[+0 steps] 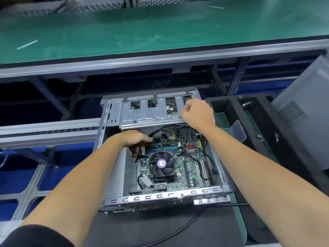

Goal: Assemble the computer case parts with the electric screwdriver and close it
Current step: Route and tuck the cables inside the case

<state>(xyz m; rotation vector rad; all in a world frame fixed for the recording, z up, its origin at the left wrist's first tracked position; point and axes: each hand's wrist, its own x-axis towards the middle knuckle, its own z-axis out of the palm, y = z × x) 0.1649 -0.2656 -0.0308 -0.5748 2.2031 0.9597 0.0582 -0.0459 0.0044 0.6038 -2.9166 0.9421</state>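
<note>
Your open computer case lies on the dark mat near you, motherboard up, and you seem to be seating the drive cage at its far end: your right hand has its grip clenched on the cage's right edge, while your left hand has its grip closed around the black cables under the cage. No electric screwdriver shows, so next, I judge, you clear those cables, press the cage flat, then fetch the driver; the side panel waits at right

black mat bearing open computer case, black cable, black foam tray just right
</note>
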